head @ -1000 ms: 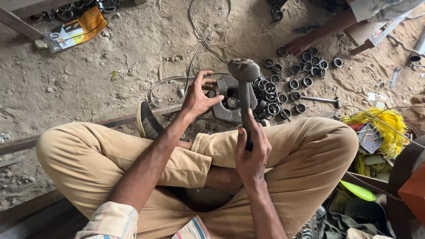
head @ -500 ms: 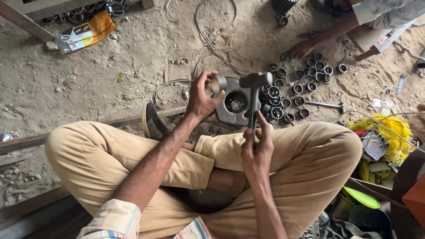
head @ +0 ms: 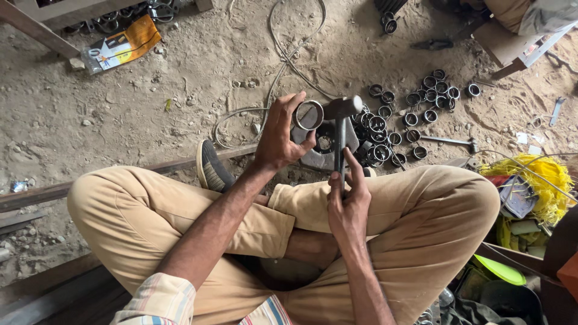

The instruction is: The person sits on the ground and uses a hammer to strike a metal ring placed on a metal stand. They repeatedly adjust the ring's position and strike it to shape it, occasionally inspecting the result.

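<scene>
I sit cross-legged on a dirt floor. My left hand [head: 280, 133] holds a short metal ring [head: 309, 115] up above a grey metal plate [head: 325, 147] that has a round hole in it. My right hand [head: 348, 198] grips the handle of a hammer [head: 341, 109], whose head sits right beside the ring. The plate lies on the ground in front of my knees, partly hidden by the hand and the hammer.
Several dark metal rings [head: 409, 111] lie scattered right of the plate, with a second hammer [head: 448, 141] among them. A loose wire [head: 283, 60] curls over the dirt. A yellow bundle [head: 536, 180] and clutter sit at right; a wooden beam [head: 42, 192] lies at left.
My left hand has picked a ring off the plate and lifted it up beside the hammer head. The other person's hand at top right has left the view.
</scene>
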